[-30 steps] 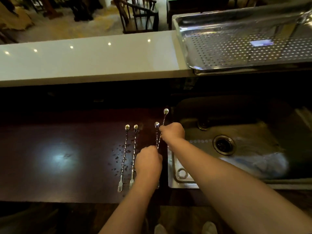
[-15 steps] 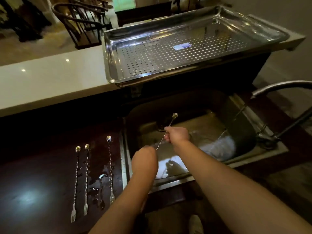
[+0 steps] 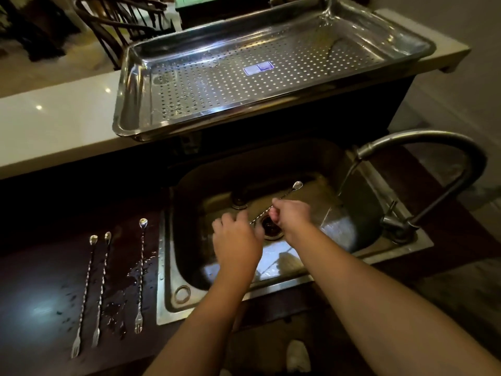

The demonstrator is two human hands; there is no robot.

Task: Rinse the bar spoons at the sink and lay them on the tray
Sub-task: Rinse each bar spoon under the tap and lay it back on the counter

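Both my hands hold one twisted bar spoon [image 3: 294,186] over the steel sink [image 3: 341,229], its bowl pointing toward the tap's stream. My right hand [image 3: 291,214] grips the shaft near the bowl; my left hand [image 3: 235,237] is closed around the lower end, which it hides. Three more bar spoons lie side by side on the dark counter to the left of the sink: one [image 3: 86,291], a second [image 3: 101,289] and a third [image 3: 141,272], fork ends toward me. The perforated steel tray [image 3: 127,104] sits on the white ledge behind the sink, with nothing on it.
A curved tap [image 3: 439,139] arches over the sink's right side with water running from its spout. Its handle [image 3: 390,218] stands on the sink rim. Water drops spot the dark counter [image 3: 40,267]. A wooden chair [image 3: 119,25] stands beyond the white ledge [image 3: 54,126].
Both hands lifted one spoon off the counter and carried it right, over the sink, toward the running water. My view swung right, so the tap came into sight.
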